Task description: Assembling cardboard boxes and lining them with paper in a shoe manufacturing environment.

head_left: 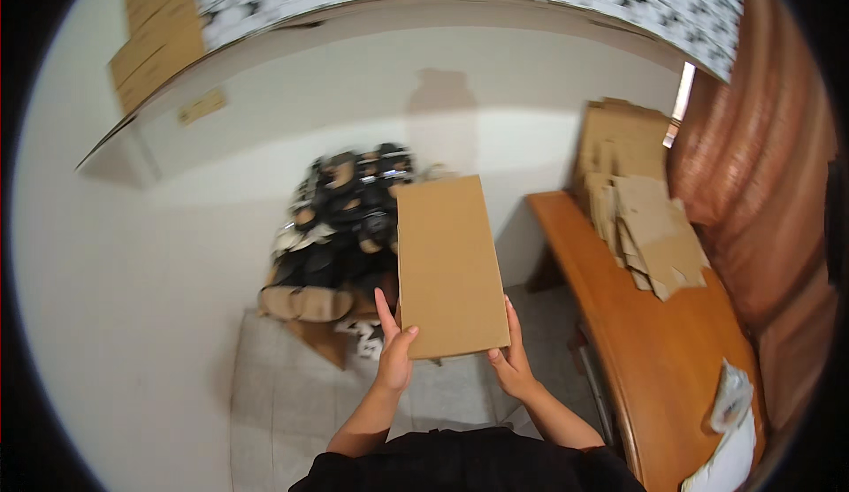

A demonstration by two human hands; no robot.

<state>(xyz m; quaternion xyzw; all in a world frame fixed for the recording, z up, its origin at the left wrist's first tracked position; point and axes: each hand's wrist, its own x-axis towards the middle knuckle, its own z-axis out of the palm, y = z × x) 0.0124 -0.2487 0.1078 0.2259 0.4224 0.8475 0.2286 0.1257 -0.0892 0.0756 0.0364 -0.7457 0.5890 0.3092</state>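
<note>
Holding brown box mid-air above tiled floor: left hand and right hand clamped on opposite sides of its near end. Shoe pile sits beyond, left; wooden table stands right.

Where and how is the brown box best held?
The box is likely best gripped by its two long sides, toward the near end, with the left hand coming from the left and the right hand from the right. It is longer than wide, and its broad flat face shows no handle.
</note>
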